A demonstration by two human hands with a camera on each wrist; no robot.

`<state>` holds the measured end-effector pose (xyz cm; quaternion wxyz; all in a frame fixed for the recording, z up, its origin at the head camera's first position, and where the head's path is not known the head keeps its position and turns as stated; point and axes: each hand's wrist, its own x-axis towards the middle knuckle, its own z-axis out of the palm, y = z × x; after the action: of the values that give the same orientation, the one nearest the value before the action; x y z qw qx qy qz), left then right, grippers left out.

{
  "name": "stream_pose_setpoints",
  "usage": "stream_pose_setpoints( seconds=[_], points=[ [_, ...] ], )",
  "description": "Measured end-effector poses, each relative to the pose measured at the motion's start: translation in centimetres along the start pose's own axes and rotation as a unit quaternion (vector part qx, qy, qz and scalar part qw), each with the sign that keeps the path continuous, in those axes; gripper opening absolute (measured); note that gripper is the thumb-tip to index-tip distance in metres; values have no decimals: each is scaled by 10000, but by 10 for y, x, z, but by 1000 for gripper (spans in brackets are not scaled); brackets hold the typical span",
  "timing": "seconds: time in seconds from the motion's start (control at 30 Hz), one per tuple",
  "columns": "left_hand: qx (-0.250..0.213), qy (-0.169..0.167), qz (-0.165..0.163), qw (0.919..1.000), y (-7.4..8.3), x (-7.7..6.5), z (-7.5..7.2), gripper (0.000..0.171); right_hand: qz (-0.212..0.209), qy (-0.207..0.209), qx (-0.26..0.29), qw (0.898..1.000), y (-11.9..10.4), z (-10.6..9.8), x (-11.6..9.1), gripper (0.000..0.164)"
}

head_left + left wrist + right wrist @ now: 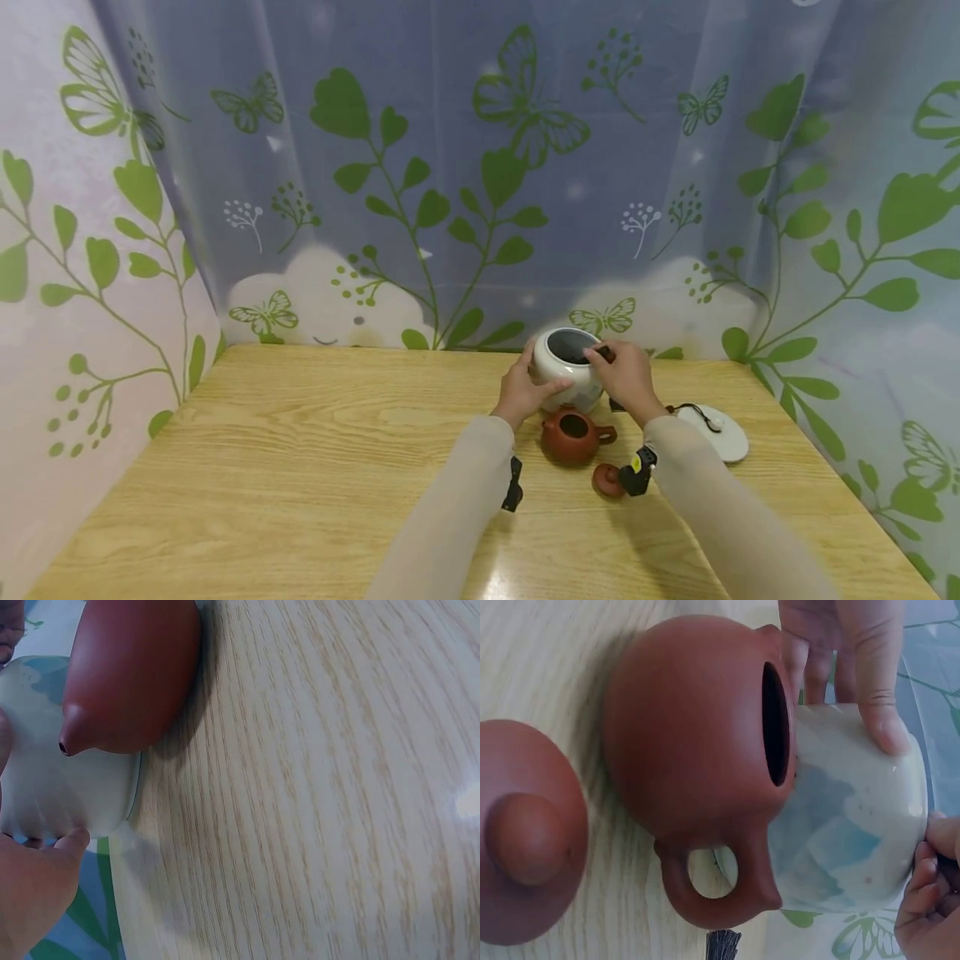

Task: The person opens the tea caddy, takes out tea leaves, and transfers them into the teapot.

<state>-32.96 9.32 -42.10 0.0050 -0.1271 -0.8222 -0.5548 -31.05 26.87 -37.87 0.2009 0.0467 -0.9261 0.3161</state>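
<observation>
In the head view, our left hand (525, 390) grips the jar (583, 382), fingers round its side, thumb on its front; the jar stands near the far edge of the table (300, 433). Our right hand (632, 375) pinches something dark (606, 353) over the mouth. If that pinch loosened, we might spill on the table. The pot (558, 450), lidless, sits just in front; its lid (608, 481) lies nearer the front edge, under our right wrist, where a dropped arm could knock it. The white lid (731, 437) lies towards the right edge.

In the left wrist view, the spout (73, 735) overlaps the jar; swinging the jar forward could chip it.

In the right wrist view, the handle (679, 892) juts out, so our returning sleeve might catch it.
</observation>
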Motion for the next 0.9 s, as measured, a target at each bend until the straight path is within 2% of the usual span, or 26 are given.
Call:
stream_pose_setpoints(
  seconds=[0.13,0.27,0.43,0.57,0.67,0.8,0.9],
  points=[
    [85,49,44,9999,1,0,0,95,-81,-126,-7,9999,-1,1,1,27],
    [107,82,93,9999,0,1,0,95,14,-360,59,9993,0,-3,3,28],
    [-101,-40,-25,9999,0,-1,-1,95,503,-797,455,9945,0,-6,7,31],
    [-137,-54,-28,9999,0,-1,-1,96,896,-871,833,9887,-2,-8,8,34],
    [-132,-49,-19,9999,0,-1,-1,96,1294,-816,1235,9805,-4,-8,7,36],
    [-127,-37,-44,9999,-1,0,0,96,1893,-652,1837,9624,-6,-8,7,35],
    [-121,-17,-33,9999,-2,1,0,96,2146,-513,2061,9533,-8,-8,5,37]
  ],
)
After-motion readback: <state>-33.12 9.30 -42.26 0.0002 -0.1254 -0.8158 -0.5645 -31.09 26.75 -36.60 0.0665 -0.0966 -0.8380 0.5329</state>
